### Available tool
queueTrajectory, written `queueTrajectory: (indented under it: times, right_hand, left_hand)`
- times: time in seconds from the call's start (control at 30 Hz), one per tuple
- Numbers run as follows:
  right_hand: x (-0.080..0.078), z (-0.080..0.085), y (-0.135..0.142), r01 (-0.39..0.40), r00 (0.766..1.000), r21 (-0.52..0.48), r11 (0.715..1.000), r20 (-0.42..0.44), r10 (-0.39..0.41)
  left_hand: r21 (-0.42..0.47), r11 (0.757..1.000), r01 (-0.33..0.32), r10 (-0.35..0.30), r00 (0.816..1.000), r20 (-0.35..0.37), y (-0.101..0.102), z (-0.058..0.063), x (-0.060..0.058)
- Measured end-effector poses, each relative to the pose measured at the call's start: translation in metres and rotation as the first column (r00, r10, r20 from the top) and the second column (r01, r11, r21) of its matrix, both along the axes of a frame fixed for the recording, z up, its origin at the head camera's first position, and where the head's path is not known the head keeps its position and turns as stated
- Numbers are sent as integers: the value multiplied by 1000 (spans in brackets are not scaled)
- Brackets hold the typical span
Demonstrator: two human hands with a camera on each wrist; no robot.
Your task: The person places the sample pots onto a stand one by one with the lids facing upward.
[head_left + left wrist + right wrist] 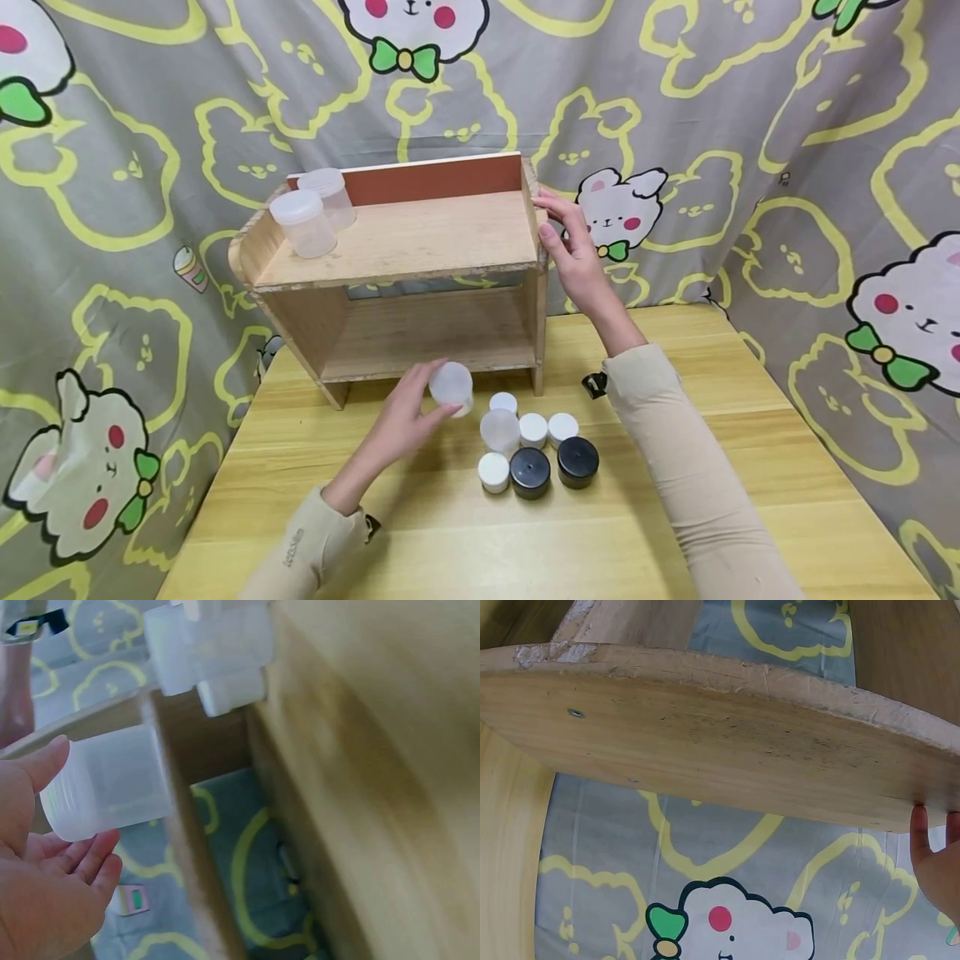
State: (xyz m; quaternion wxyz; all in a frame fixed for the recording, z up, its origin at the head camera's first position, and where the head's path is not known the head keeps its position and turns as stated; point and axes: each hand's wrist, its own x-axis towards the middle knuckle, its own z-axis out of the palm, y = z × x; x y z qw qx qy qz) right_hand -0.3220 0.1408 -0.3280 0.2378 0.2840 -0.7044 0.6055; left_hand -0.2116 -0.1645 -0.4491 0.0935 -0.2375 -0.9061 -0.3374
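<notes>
My left hand [405, 417] holds a translucent plastic jar [451, 387] by its lid end, just above the table in front of the wooden shelf [435, 237]. In the left wrist view, thumb and fingers lie around the jar [112, 781]. My right hand [576, 250] rests against the shelf's right side panel near the top; in the right wrist view its fingertips [920, 825] touch that panel [727, 742]. Two more translucent jars, a front one [303, 225] and a rear one [330, 197], stand at the left end of the top board.
Right of the left hand, a translucent jar [499, 431], several small white-lidded jars [533, 430] and two black-lidded jars [530, 473] [577, 462] stand grouped on the wooden table [420, 533]. A patterned curtain [465, 108] hangs behind the shelf and along both sides.
</notes>
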Motion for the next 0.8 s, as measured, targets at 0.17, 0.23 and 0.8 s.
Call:
queueTrajectory:
  times: [0.17, 0.23, 0.8]
  right_hand:
    - [0, 1, 0, 4, 1000, 7, 1000, -6, -3]
    - [0, 0, 0, 7, 1000, 10, 1000, -13, -6]
    - [1, 0, 0, 9, 1000, 5, 1000, -13, -9]
  left_hand:
    - [14, 1000, -1, 2, 998, -66, -5, 20, 5]
    - [22, 1000, 5, -3, 997, -82, -6, 27, 6]
    - [81, 997, 13, 2, 984, -176, -17, 80, 14]
